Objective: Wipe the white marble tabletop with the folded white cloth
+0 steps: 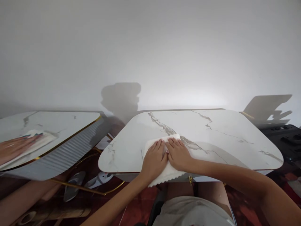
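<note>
A white cloth (174,172) with a scalloped edge lies on the white marble-patterned tabletop (225,133), part of it hanging over the front edge. My left hand (154,161) rests flat on the cloth, fingers stretched out and pointing away from me. Beside it, my right hand (179,153) also lies flat on the cloth, its fingers stretched out toward the left. The two hands touch or nearly touch at the thumbs. Both hands cover the middle of the cloth.
To the left stands a second marble-patterned table (70,121) with a gold rim. Another person's hand (21,146) lies on a white cloth (48,137) there. A black appliance (282,141) sits at the right. A gold drawer knob (190,179) hangs below my tabletop.
</note>
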### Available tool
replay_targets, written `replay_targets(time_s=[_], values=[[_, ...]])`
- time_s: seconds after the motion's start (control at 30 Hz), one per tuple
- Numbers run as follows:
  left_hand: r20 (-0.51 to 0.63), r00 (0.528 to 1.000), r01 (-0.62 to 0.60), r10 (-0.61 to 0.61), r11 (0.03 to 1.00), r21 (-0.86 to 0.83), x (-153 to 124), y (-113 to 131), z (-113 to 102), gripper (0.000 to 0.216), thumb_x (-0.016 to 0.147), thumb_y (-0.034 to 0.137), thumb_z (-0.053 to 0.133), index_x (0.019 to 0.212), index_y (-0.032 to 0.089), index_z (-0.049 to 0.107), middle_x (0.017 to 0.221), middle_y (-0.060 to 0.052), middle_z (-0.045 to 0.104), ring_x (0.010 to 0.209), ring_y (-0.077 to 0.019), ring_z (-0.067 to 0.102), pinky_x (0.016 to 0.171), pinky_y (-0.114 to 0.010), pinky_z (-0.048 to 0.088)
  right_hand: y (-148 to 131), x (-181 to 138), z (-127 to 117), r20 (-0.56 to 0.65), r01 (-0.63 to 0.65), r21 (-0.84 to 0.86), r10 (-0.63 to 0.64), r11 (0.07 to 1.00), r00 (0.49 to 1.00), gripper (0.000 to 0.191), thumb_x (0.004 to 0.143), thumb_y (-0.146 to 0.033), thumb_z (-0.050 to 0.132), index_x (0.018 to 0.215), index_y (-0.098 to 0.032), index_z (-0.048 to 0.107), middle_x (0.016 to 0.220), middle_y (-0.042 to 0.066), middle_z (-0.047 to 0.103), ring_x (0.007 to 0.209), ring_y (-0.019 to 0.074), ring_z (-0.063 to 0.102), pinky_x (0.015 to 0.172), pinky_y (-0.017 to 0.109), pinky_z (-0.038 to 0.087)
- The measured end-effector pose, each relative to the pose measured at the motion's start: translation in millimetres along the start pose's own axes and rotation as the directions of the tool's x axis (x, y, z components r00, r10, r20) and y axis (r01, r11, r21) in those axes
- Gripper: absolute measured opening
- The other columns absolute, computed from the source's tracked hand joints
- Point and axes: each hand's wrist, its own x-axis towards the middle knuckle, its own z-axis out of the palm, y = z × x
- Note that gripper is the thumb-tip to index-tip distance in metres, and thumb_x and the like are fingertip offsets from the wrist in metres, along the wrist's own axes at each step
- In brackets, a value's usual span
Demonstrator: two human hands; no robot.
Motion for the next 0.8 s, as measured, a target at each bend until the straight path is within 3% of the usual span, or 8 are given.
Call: replay_targets(time_s=[0.13,0.33,0.57,0.8], values=[[-0.003,0.999,-0.035,0.035,0.999,-0.019,25.5,16.6,8.2,0.052,0.087,0.029,0.038,0.135,0.013,0.05,0.14,-0.013,0.05,0.132,-0.0279,0.044,0.111,-0.045,0.035,23.5,2.7,-9.4,0.017,-0.058,-0.017,0.058,0.998,0.998,0.05,0.092,-0.019,0.034,0.139,-0.01,0.047,0.146,0.013,0.044,0.136,0.0258,0.036,0.114,0.043,0.025],[-0.039,0.994,-0.102,0.1,0.994,-0.045,91.5,14.8,24.7,0.046,0.086,0.024,0.041,0.128,0.012,0.054,0.134,-0.013,0.056,0.128,-0.0271,0.048,0.11,-0.042,0.036,68.7,45.9,-12.5,0.047,-0.12,-0.002,0.12,0.993,0.992,0.048,0.091,-0.016,0.036,0.138,-0.011,0.047,0.144,0.013,0.047,0.135,0.0228,0.036,0.111,0.041,0.025],[0.047,0.994,-0.092,0.096,0.993,-0.075,172.1,-15.3,43.5,0.041,0.086,0.022,0.042,0.123,0.013,0.056,0.135,-0.012,0.055,0.129,-0.0253,0.047,0.111,-0.038,0.034,109.5,113.1,1.6,-0.012,-0.149,-0.037,0.149,0.988,0.989,0.039,0.093,-0.016,0.037,0.128,-0.011,0.055,0.139,0.014,0.051,0.131,0.0231,0.04,0.108,0.041,0.026],[0.004,0.998,-0.069,0.07,0.993,-0.094,231.5,-47.7,65.7,0.037,0.093,0.023,0.031,0.116,0.015,0.059,0.128,-0.01,0.059,0.124,-0.0232,0.049,0.108,-0.037,0.036,140.3,179.9,17.9,-0.03,-0.157,-0.043,0.155,0.987,0.987,0.038,0.095,-0.019,0.034,0.127,-0.012,0.056,0.137,0.011,0.053,0.13,0.0213,0.041,0.108,0.037,0.028]])
